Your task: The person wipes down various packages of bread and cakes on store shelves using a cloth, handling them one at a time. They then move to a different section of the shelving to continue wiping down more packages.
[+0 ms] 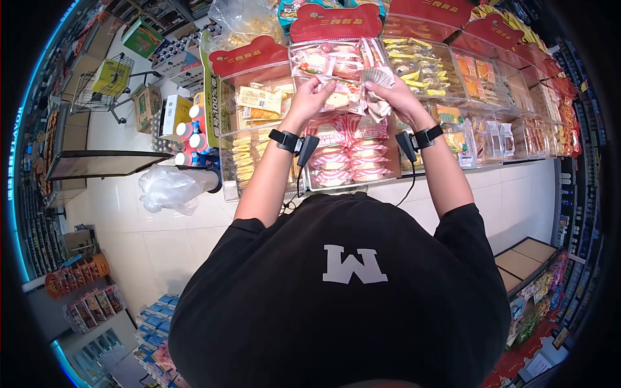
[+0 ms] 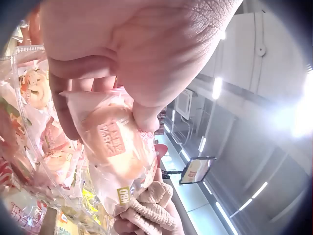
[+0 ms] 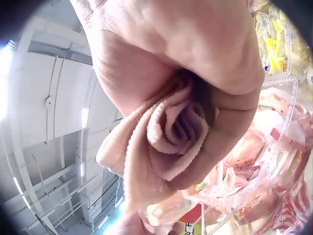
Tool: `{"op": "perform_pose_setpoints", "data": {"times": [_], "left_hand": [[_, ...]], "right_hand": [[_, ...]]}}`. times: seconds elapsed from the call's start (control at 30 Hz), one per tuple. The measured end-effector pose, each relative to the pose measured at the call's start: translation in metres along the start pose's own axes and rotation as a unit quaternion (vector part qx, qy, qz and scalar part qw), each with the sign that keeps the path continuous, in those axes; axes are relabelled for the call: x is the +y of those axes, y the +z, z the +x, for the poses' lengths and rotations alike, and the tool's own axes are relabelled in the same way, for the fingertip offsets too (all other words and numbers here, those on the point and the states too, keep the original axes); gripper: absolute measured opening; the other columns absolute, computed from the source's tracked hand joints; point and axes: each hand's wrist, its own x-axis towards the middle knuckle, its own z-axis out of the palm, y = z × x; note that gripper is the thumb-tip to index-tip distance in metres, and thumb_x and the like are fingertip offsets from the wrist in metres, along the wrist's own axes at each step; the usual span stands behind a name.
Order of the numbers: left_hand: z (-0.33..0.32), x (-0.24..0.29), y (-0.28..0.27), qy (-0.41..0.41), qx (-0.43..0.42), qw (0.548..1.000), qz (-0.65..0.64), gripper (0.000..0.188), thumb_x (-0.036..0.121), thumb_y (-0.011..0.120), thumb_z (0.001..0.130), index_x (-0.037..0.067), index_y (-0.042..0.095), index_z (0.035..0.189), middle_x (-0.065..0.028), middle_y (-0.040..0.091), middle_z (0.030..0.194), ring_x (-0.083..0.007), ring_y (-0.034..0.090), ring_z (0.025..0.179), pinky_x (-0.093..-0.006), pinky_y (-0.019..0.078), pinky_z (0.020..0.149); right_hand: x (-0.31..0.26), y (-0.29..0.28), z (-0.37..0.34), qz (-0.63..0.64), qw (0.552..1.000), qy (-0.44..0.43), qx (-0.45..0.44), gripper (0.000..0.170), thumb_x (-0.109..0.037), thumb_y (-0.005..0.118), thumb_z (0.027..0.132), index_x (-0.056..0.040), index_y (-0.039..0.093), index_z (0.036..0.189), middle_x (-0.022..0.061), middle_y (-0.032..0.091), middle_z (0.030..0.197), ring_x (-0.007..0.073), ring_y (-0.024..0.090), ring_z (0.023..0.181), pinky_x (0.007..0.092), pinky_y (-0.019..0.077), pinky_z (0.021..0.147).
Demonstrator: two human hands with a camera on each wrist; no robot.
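Note:
In the left wrist view, my left hand pinches the edge of a clear wrapped bread packet between thumb and fingers. Pink print and a small gold label show on its wrapper. My right hand grips a bunched, ribbed beige cloth, its folds sticking out of the fist. At the packet's lower end, the cloth and the right fingers sit right against the wrapper. Both hands are raised over a clear bin of pink-wrapped breads in the head view.
More pink-and-white packets fill the bin nearest my body. Yellow-wrapped snacks lie in bins to the right, and flat yellow packets to the left. Red header signs stand behind the bins. A clear plastic bag hangs at the left.

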Motion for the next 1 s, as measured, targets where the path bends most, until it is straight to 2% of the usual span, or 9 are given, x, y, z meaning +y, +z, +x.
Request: {"op": "perform_pose_setpoints", "data": {"times": [0.17,0.37,0.57,0.7,0.77,0.8,0.87,0.93,1.0], "left_hand": [[0.01,-0.013,0.007,0.011,0.027,1.0,-0.007,0.032,0.025,0.062,0.098,0.004,0.058,0.122,0.0022,0.065,0.093,-0.0016,0.055,0.076,-0.0195,0.0457,0.067],[0.013,-0.007,0.032,-0.01,0.068,0.929,-0.364,0.032,0.012,0.057,0.099,-0.001,0.046,0.126,-0.0162,0.062,0.118,-0.0251,0.065,0.106,-0.0409,0.0573,0.09],[0.026,-0.011,0.059,-0.037,0.044,0.913,-0.404,0.036,0.008,0.058,0.098,0.003,0.046,0.132,-0.0132,0.062,0.118,-0.0236,0.064,0.107,-0.041,0.0558,0.094],[0.039,-0.017,0.038,-0.165,0.039,0.961,-0.217,0.054,0.017,0.074,0.089,0.002,0.044,0.133,-0.0145,0.058,0.124,-0.0222,0.061,0.109,-0.0364,0.0525,0.095],[0.042,-0.018,0.033,0.073,0.079,0.987,0.12,0.066,0.021,0.079,0.083,0.003,0.044,0.136,-0.0165,0.055,0.129,-0.0247,0.058,0.113,-0.0382,0.0501,0.097],[0.045,-0.015,0.03,0.165,0.074,0.974,0.138,0.076,0.021,0.083,0.077,0.005,0.043,0.141,-0.0164,0.052,0.135,-0.0266,0.056,0.116,-0.0389,0.0488,0.098],[0.047,0.012,0.027,0.196,0.024,0.948,0.251,0.078,0.019,0.083,0.076,0.008,0.043,0.142,-0.0164,0.053,0.134,-0.0268,0.056,0.117,-0.0385,0.0487,0.097],[0.052,0.026,0.029,0.256,-0.023,0.872,0.417,0.069,0.014,0.08,0.075,0.011,0.049,0.137,-0.0164,0.062,0.12,-0.0285,0.06,0.111,-0.0376,0.0496,0.093],[0.059,0.028,0.029,0.217,0.0,0.883,0.415,0.062,0.012,0.079,0.076,0.01,0.052,0.132,-0.0165,0.064,0.113,-0.0291,0.063,0.105,-0.0378,0.0512,0.089]], "right_hand": [[0.004,-0.009,0.005,0.039,0.999,-0.008,0.007,0.039,-0.007,0.072,0.088,-0.0022,0.057,0.123,0.0041,0.068,0.105,0.0114,0.066,0.09,0.0272,0.0555,0.074],[0.02,-0.01,0.002,0.174,0.984,0.05,0.0,0.04,-0.006,0.071,0.089,-0.0042,0.054,0.125,0.0071,0.067,0.108,0.0168,0.068,0.092,0.0315,0.0589,0.079],[0.02,0.013,0.009,0.064,0.987,-0.101,0.109,0.037,-0.004,0.076,0.084,-0.0028,0.056,0.115,0.0045,0.066,0.104,0.0114,0.065,0.089,0.0291,0.0568,0.076],[0.023,-0.02,0.029,-0.12,0.973,-0.145,0.134,0.045,-0.009,0.082,0.078,-0.0009,0.056,0.113,0.0041,0.067,0.1,0.0107,0.064,0.09,0.0302,0.0542,0.078],[0.008,-0.027,0.031,-0.228,0.954,-0.152,0.123,0.048,-0.014,0.083,0.076,-0.0015,0.057,0.114,0.0073,0.069,0.097,0.0149,0.067,0.089,0.0319,0.0532,0.078],[0.003,-0.029,0.034,-0.316,0.925,-0.186,0.103,0.048,-0.014,0.082,0.075,-0.0024,0.057,0.115,0.01,0.069,0.097,0.0214,0.068,0.088,0.0339,0.0532,0.078],[-0.013,-0.027,0.03,-0.481,0.847,-0.219,0.068,0.055,-0.016,0.08,0.073,-0.0055,0.054,0.12,0.0173,0.067,0.096,0.0387,0.064,0.09,0.0421,0.0525,0.077],[-0.027,-0.019,0.032,-0.536,0.803,-0.261,0.028,0.057,-0.015,0.08,0.073,-0.0058,0.052,0.122,0.0182,0.067,0.096,0.0397,0.064,0.09,0.0445,0.0518,0.076],[-0.03,-0.021,0.042,-0.587,0.736,-0.337,-0.026,0.049,-0.012,0.077,0.075,-0.0092,0.052,0.117,0.0186,0.067,0.101,0.0402,0.063,0.095,0.0464,0.0511,0.076]]}}
